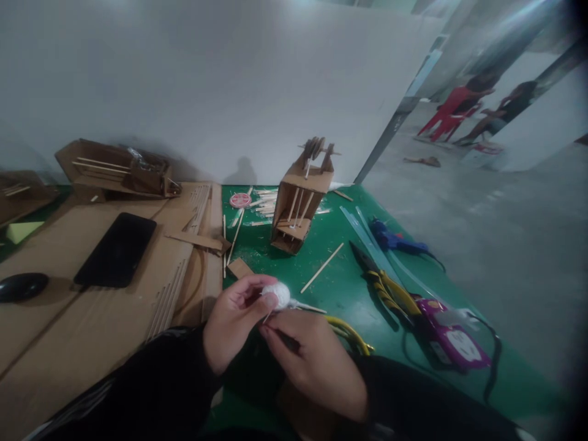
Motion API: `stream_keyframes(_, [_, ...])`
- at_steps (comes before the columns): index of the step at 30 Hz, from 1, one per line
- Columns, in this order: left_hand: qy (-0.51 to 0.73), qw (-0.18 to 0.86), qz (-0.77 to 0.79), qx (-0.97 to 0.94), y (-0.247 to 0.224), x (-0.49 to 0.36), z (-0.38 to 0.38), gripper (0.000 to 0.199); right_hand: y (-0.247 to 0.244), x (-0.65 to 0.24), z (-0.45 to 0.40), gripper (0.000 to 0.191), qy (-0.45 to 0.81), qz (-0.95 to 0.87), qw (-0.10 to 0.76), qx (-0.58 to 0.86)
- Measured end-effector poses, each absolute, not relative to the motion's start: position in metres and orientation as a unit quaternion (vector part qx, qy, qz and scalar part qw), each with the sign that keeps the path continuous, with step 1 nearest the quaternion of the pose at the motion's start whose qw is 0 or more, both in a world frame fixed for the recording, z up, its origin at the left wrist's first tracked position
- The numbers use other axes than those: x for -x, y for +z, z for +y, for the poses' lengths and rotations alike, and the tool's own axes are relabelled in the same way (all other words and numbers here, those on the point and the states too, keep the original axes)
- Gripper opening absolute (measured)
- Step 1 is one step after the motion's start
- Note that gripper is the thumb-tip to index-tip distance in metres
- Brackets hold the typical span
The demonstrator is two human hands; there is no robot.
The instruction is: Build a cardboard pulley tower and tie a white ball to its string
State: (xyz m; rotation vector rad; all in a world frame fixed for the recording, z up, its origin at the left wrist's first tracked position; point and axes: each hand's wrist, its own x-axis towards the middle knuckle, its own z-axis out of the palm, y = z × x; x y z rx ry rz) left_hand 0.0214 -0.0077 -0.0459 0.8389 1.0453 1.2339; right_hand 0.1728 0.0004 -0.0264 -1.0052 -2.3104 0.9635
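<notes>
My left hand [236, 318] is closed around a small white ball [277, 294], with the thumb pressed on its front. A thin wooden stick [267, 317] juts down from the ball toward my right hand [316, 355]. The right fingers are pinched together at the stick's lower end, just below the ball. Another stick [312, 307], whitish at its near end, points right from beside the ball. Whether it is fixed to the ball cannot be made out. Beyond my hands stands a cardboard frame [298, 199] with sticks inside and cardboard discs on top.
Pliers [395, 291], a blue glue gun [399, 237], clear glue sticks [367, 239] and a purple box [452, 334] lie at right. A loose stick [321, 267] lies ahead. At left are a phone [117, 250], a mouse [22, 286] and cardboard sheets [68, 343]. People [454, 107] are far back.
</notes>
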Motion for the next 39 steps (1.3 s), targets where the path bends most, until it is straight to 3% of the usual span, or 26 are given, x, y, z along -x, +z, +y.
stream_keyframes(13, [0.551, 0.619, 0.392, -0.400, -0.041, -0.019, -0.009, 0.036, -0.033, -0.182, 0.023, 0.023, 0.381, -0.823, 0.217, 0.361])
stream_keyframes(25, [0.447, 0.592, 0.437, -0.508, -0.044, -0.019, -0.013, 0.041, -0.023, -0.210, 0.073, 0.027, 0.421, -0.786, 0.193, 0.410])
stream_keyframes(30, [0.409, 0.494, 0.513, -0.570, -0.047, -0.020, -0.012, 0.030, -0.009, -0.209, 0.071, 0.024, 0.445, -0.772, 0.202, 0.406])
stream_keyframes(35, [0.361, 0.386, 0.597, -0.603, -0.045, -0.023, -0.012, 0.026, 0.008, -0.193, 0.045, 0.023, 0.389, -0.803, 0.193, 0.409])
stream_keyframes(39, [0.380, 0.350, 0.589, -0.622, -0.040, -0.022, -0.013, 0.039, 0.011, -0.183, 0.024, 0.019, 0.340, -0.836, 0.191, 0.386])
